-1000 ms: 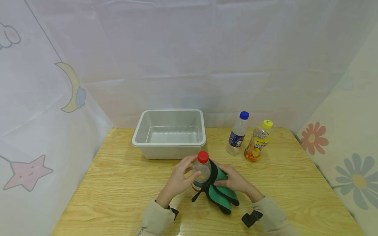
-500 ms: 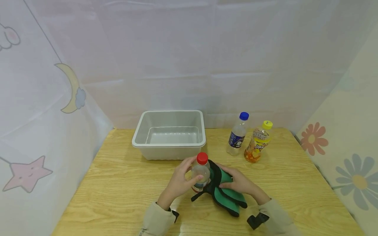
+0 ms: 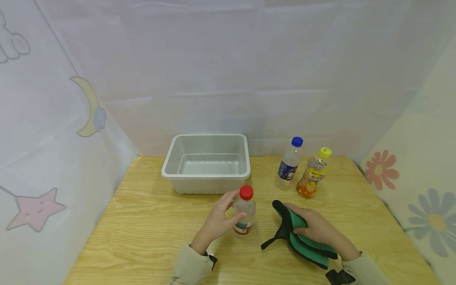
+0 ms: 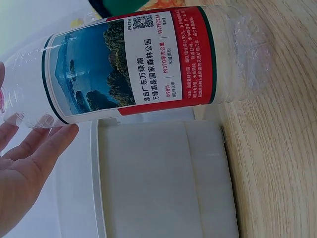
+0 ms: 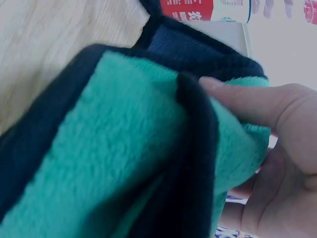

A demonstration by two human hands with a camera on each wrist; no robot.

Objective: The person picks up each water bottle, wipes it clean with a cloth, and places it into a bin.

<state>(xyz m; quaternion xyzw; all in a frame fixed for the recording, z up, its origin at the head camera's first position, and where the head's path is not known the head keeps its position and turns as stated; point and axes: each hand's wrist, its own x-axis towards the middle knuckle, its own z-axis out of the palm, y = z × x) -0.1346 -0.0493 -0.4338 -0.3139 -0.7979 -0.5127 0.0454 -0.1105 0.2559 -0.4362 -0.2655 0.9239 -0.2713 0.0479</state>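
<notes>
A clear plastic bottle (image 3: 244, 211) with a red cap stands upright on the table. My left hand (image 3: 217, 219) holds its upper part, fingers behind and thumb in front; a red and white label with a lake picture faces the left wrist camera. To the right, my right hand (image 3: 317, 225) grips a folded green cloth (image 3: 310, 251) with black edging and a black hanging loop. Up close in the right wrist view, the cloth (image 5: 133, 129) looks fluffy, and the thumb presses on its fold. Bottle and cloth are apart.
Behind the left hand stands a grey-white plastic bin (image 3: 206, 184). At the back right are a blue-capped bottle (image 3: 287, 170) and a yellow-capped bottle (image 3: 312, 176) with an orange label. The wooden table (image 3: 142, 237) meets sheet-covered walls at the back and sides.
The right hand has drawn the green cloth away from the bottle, to the right and slightly toward the front. My left hand stays at the bottle, which has barely moved.
</notes>
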